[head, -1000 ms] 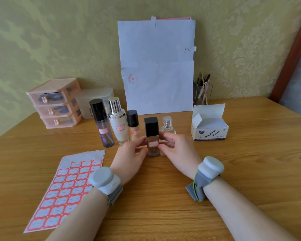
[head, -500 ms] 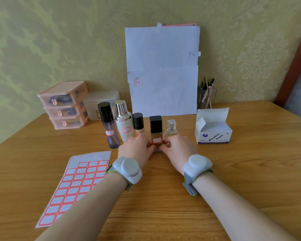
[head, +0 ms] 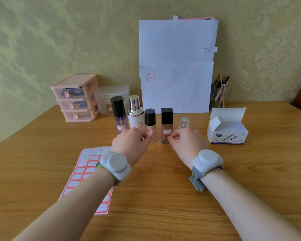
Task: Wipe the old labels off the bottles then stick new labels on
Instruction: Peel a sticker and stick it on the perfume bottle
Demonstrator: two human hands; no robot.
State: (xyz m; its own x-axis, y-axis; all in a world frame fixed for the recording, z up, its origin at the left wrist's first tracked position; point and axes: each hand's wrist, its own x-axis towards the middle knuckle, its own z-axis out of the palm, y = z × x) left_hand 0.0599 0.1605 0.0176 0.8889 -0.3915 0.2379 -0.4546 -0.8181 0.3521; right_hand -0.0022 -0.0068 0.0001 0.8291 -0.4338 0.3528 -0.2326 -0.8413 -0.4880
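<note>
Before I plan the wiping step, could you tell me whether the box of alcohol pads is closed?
No: the alcohol pads box has its lid flap raised, and white pads show inside.
</note>
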